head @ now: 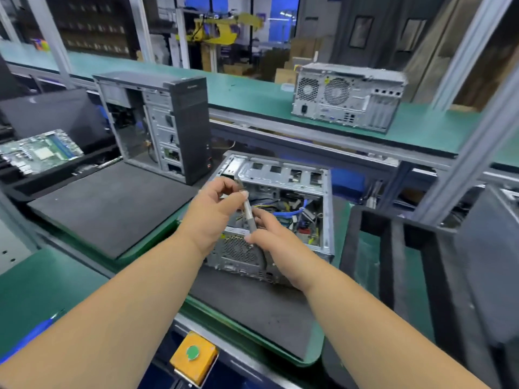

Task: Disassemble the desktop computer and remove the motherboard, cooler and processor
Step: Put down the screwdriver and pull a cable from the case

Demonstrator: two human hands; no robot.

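Green bench mats under an opened desktop case point(283, 209) lying on its dark pad — both hands hover over it, right hand point(276, 234) gripping a screwdriver point(249, 213), left hand point(214, 210) pinching its tip — best seat that bit squarely before driving.

open desktop case point(283, 214) lay on its side on dark foam mat point(252, 313), bare metal, side panel off, coloured cables inside, fan grille facing near edge of mat
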